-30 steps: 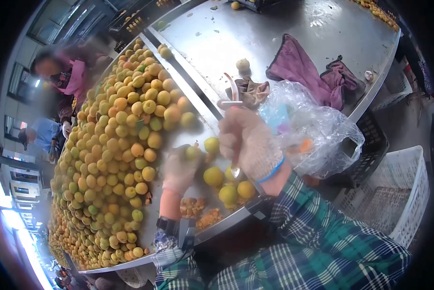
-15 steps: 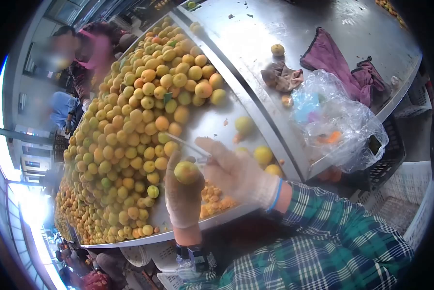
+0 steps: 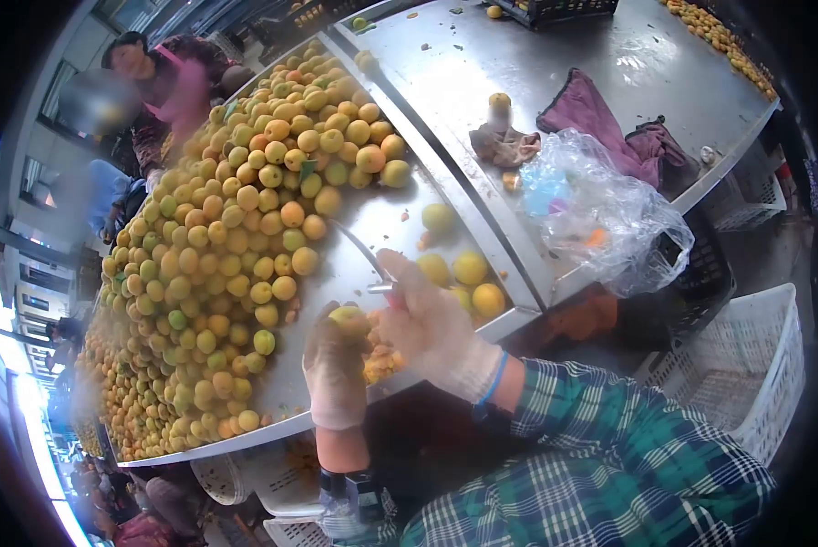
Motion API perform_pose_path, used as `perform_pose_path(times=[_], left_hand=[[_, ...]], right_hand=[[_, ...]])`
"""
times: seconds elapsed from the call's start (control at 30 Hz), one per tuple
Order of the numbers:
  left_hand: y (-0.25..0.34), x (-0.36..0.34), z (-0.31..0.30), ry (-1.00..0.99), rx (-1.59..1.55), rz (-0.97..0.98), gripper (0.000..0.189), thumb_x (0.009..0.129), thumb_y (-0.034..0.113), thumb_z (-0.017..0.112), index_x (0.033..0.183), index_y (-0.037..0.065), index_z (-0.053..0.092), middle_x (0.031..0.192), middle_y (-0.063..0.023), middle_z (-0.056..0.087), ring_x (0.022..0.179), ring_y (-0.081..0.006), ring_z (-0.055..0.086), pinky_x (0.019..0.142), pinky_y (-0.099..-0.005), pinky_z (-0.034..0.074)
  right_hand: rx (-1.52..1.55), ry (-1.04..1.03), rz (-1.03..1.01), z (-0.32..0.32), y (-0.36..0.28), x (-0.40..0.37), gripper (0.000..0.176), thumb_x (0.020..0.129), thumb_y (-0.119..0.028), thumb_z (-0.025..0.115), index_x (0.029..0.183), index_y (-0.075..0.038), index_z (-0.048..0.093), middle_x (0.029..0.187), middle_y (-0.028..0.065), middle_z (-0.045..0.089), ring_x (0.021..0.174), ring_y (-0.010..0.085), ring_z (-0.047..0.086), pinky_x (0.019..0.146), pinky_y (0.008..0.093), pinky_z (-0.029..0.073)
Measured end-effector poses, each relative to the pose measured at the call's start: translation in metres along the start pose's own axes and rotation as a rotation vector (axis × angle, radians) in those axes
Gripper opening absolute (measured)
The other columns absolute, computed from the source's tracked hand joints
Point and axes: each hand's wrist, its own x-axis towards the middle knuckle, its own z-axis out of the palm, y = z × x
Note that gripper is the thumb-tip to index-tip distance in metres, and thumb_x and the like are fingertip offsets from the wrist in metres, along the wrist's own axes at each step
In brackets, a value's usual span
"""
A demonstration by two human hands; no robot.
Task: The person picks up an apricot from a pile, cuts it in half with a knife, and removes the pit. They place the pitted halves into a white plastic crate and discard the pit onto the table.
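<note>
My left hand (image 3: 335,383), in a pale knit glove with darkened fingers, is closed around a yellow-green apricot (image 3: 348,318) near the table's front edge. Close by on the right, my right hand (image 3: 434,335), also gloved, grips a thin curved metal tool (image 3: 360,244) whose exact kind I cannot make out. Its tip points up and left, apart from the fruit. A large apricot pile (image 3: 217,264) covers the left of the metal table. Several loose apricots (image 3: 470,267) lie just beyond my right hand. Orange fruit pieces (image 3: 383,357) show between and below my hands.
A raised metal strip (image 3: 463,173) divides the table. Past it lie a brown cloth (image 3: 503,144), a purple cloth (image 3: 600,114) and a clear plastic bag (image 3: 609,214). A white crate (image 3: 746,365) stands at lower right. Another person (image 3: 176,82) is across the pile.
The view has shifted slightly. The apricot in my left hand has sunk lower between the fingers. My right hand has turned the tool, and its tip now points more upward.
</note>
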Motion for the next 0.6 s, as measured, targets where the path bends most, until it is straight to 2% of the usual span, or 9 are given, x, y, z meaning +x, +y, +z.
perform_pose_path(times=[0.07,0.13,0.2,0.23,0.27,0.33,0.4,0.43,0.6], left_hand=[[0.001,-0.007,-0.006,-0.077,-0.147,-0.017,0.036,0.090,0.012,0.058,0.123,-0.002,0.052,0.103,-0.0089,0.064,0.094,-0.0182,0.060,0.077,-0.0311,0.049],[-0.009,-0.010,-0.009,-0.027,-0.179,-0.061,0.035,0.091,0.009,0.059,0.123,-0.003,0.052,0.105,-0.0114,0.063,0.097,-0.0202,0.060,0.079,-0.0325,0.050],[-0.015,-0.015,0.001,0.026,0.343,0.439,0.031,0.093,0.010,0.056,0.121,-0.004,0.052,0.107,-0.0109,0.062,0.098,-0.0210,0.060,0.081,-0.0335,0.050],[-0.006,-0.015,-0.002,-0.021,-0.165,0.027,0.035,0.100,0.026,0.049,0.117,-0.004,0.055,0.106,-0.0097,0.061,0.095,-0.0196,0.059,0.082,-0.0325,0.049],[-0.002,-0.016,0.002,-0.018,-0.166,0.026,0.035,0.100,0.026,0.049,0.117,-0.004,0.055,0.106,-0.0097,0.061,0.095,-0.0196,0.059,0.082,-0.0325,0.049],[-0.001,-0.017,0.007,0.044,-0.187,-0.052,0.054,0.102,0.046,0.037,0.114,-0.003,0.056,0.104,-0.0080,0.060,0.090,-0.0180,0.058,0.083,-0.0305,0.046],[-0.007,-0.015,0.002,0.065,-0.105,-0.026,0.059,0.101,0.051,0.033,0.113,-0.002,0.057,0.100,-0.0071,0.060,0.088,-0.0167,0.057,0.082,-0.0289,0.045],[-0.009,-0.014,-0.001,0.082,-0.022,0.003,0.065,0.100,0.056,0.029,0.111,-0.001,0.057,0.097,-0.0062,0.060,0.086,-0.0154,0.056,0.082,-0.0274,0.044],[-0.002,-0.016,-0.005,0.136,0.074,0.063,0.063,0.100,0.054,0.030,0.108,-0.001,0.059,0.089,-0.0043,0.060,0.081,-0.0142,0.055,0.078,-0.0275,0.044]], right_hand=[[-0.041,0.020,-0.044,0.002,0.003,-0.005,0.056,0.087,-0.023,0.053,0.137,-0.007,0.034,0.089,0.0264,0.062,0.083,0.0459,0.061,0.073,0.0521,0.048],[-0.093,-0.121,-0.011,0.001,0.001,-0.012,0.057,0.087,-0.023,0.054,0.138,-0.005,0.033,0.091,0.0265,0.062,0.085,0.0457,0.060,0.074,0.0519,0.048],[-0.038,-0.189,-0.016,-0.002,-0.007,-0.019,0.059,0.088,-0.023,0.054,0.139,-0.005,0.031,0.096,0.0265,0.062,0.086,0.0454,0.061,0.075,0.0515,0.048],[-0.047,-0.204,-0.040,0.000,-0.008,-0.023,0.060,0.088,-0.023,0.054,0.140,-0.005,0.030,0.098,0.0260,0.062,0.086,0.0450,0.061,0.075,0.0510,0.049],[-0.057,-0.218,-0.063,0.001,-0.008,-0.025,0.060,0.088,-0.023,0.053,0.140,-0.006,0.029,0.100,0.0256,0.061,0.086,0.0446,0.061,0.075,0.0505,0.049],[-0.074,-0.232,-0.062,0.006,-0.008,-0.027,0.062,0.089,-0.024,0.053,0.142,-0.006,0.026,0.103,0.0241,0.062,0.086,0.0444,0.062,0.075,0.0499,0.050],[-0.126,-0.180,-0.148,0.011,-0.008,-0.028,0.059,0.087,-0.014,0.053,0.141,-0.008,0.030,0.092,0.0195,0.063,0.079,0.0394,0.064,0.070,0.0450,0.052],[-0.125,-0.188,-0.144,0.013,-0.010,-0.028,0.059,0.087,-0.014,0.053,0.141,-0.008,0.030,0.092,0.0195,0.063,0.079,0.0394,0.064,0.070,0.0450,0.052],[-0.277,-0.306,-0.009,0.021,-0.021,-0.027,0.060,0.087,-0.014,0.054,0.141,-0.007,0.028,0.101,0.0208,0.063,0.079,0.0413,0.063,0.068,0.0484,0.051]])
